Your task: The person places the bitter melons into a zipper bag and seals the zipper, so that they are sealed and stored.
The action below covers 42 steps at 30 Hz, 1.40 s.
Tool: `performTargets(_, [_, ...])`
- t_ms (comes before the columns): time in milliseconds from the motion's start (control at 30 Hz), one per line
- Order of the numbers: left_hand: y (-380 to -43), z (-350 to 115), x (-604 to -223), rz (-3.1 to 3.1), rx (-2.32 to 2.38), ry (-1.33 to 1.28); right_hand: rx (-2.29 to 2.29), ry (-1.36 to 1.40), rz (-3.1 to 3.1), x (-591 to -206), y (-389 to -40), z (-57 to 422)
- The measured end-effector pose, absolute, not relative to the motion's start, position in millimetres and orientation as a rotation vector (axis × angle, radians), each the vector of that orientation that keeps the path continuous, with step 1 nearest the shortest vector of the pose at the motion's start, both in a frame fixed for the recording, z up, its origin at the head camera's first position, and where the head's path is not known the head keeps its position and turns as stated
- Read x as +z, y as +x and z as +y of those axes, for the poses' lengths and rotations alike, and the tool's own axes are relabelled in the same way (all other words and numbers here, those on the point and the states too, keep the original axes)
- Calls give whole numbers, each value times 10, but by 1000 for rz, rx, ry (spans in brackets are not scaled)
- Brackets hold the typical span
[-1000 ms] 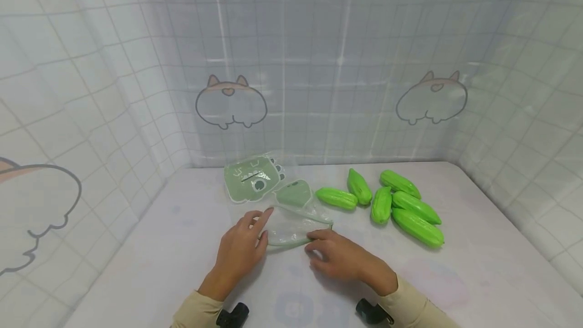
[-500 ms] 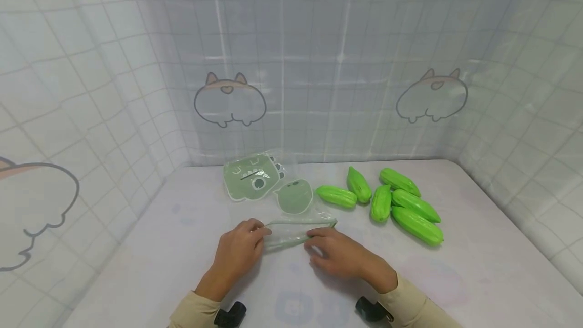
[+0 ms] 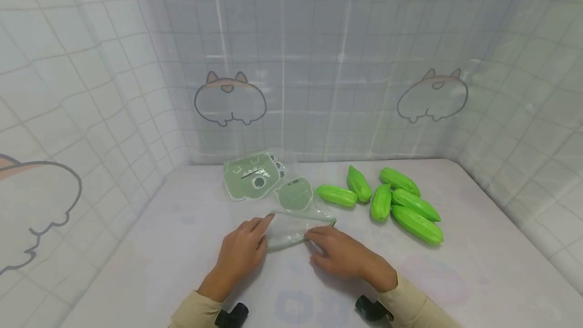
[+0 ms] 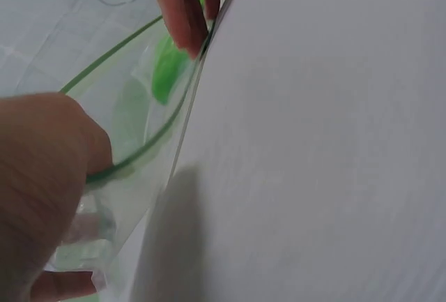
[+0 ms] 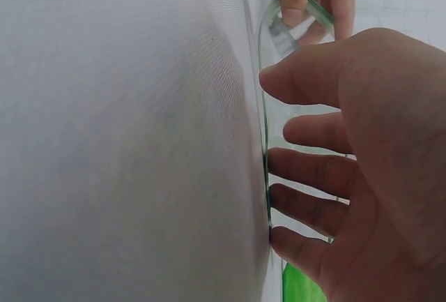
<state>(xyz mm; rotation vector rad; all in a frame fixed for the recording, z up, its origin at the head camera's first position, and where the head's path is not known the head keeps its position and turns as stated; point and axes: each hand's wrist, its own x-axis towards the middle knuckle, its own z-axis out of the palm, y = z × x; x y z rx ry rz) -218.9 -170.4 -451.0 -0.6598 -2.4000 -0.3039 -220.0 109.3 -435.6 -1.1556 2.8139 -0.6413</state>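
Note:
A clear plastic bag (image 3: 287, 230) with a green-rimmed mouth and green cartoon prints lies flat on the table, its mouth towards me. My left hand (image 3: 243, 249) grips the left end of the mouth, index finger stretched along the far rim. In the left wrist view the mouth gapes, and a finger shows under the clear film beside the left hand (image 4: 42, 176). My right hand (image 3: 339, 252) rests its fingertips on the near rim. Its fingers are spread and nearly straight in the right wrist view, with the thumb (image 5: 300, 79) apart from them.
Several bright green, ridged, cucumber-like vegetables (image 3: 416, 225) lie right of the bag; the nearest one (image 3: 337, 196) is close to its right side. A tiled-pattern curtain (image 3: 319, 65) with cartoon animals surrounds the white table (image 3: 182, 247) at the back and sides.
The left index finger first drew back from the far rim, and the mouth narrowed. Now it reaches forward again and the mouth is wider. The right hand stays nearly in place.

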Motion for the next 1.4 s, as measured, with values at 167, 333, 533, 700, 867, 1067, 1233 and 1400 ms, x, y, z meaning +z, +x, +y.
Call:
performTargets(167, [-2202,-1662,-4553,-2402,-364,-666,-630,-1177,2817,-4354,-2208,1077])
performTargets(333, [-2184,-1626,-4571,-2386,-364,-691,-592,-1164,2785,-4381,-2199,1071])
performTargets(533, [-2089,-1658,-4511,-2432,-272,-648,-541,-1147,2786,-4411,-2202,1077])
performTargets(700, [-1953,-1774,-4517,-2493,-234,-544,-539,-1116,2776,-4422,-2194,1059])
performTargets(867, [-1998,-1745,-4566,-2446,-307,-537,-556,-1119,2789,-4399,-2195,1091])
performTargets(1067, [-2058,-1724,-4578,-2406,-387,-597,-588,-1117,2782,-4394,-2200,1090])
performTargets(1233, [-2098,-1711,-4573,-2418,-413,-622,-596,-1092,2772,-4394,-2196,1090])
performTargets(1400, [-2151,-1670,-4526,-2474,-367,-618,-589,-1103,2779,-4377,-2195,1096])
